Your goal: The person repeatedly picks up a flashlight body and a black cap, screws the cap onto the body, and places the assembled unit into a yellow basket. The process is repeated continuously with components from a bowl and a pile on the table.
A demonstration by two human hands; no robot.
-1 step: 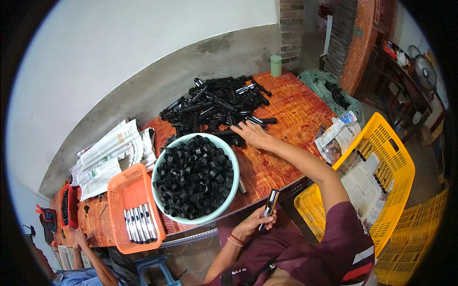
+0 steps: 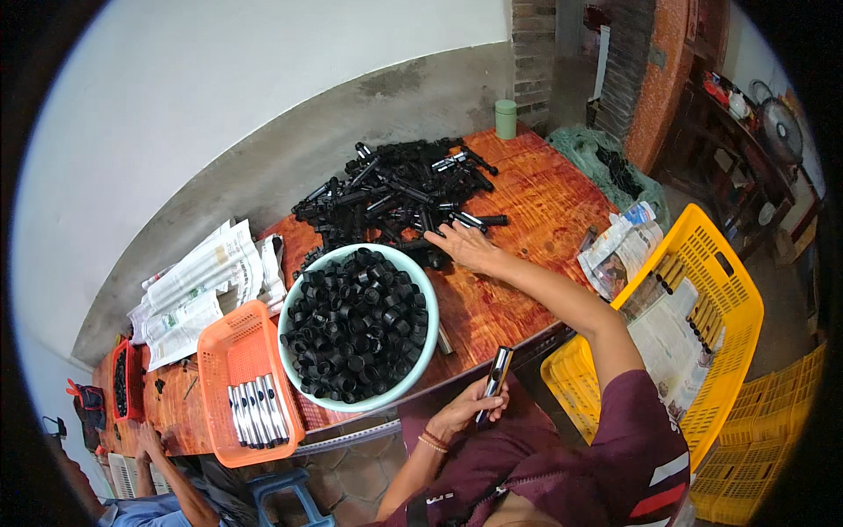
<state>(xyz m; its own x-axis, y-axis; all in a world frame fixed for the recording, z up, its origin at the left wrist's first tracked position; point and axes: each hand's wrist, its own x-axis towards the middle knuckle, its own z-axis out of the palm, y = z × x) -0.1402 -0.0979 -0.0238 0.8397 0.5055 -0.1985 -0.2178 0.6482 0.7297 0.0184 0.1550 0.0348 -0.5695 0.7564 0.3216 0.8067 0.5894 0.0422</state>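
Note:
In my left hand (image 2: pixel 471 406) is a shiny metal tube (image 2: pixel 496 376) with a dark end, tilted upward just off the table's near edge. The fingers are wrapped round its lower part. My right hand (image 2: pixel 470 249) reaches across the table to the near right edge of a heap of black tube-like parts (image 2: pixel 386 189). Its fingers are stretched and apart, the tips at the parts; what lies under the palm is hidden. Between the heap and me stands a pale green tub (image 2: pixel 432 325), full of short black rings (image 2: pixel 356 325).
An orange basket (image 2: pixel 207 351) with several silver tubes (image 2: pixel 257 410) stands left of the tub, newspaper (image 2: pixel 206 263) behind it. At right is a yellow crate (image 2: pixel 746 325) holding paper and tubes. A green canister (image 2: pixel 506 119) stands far back. Another person's hands (image 2: pixel 149 439) show at lower left.

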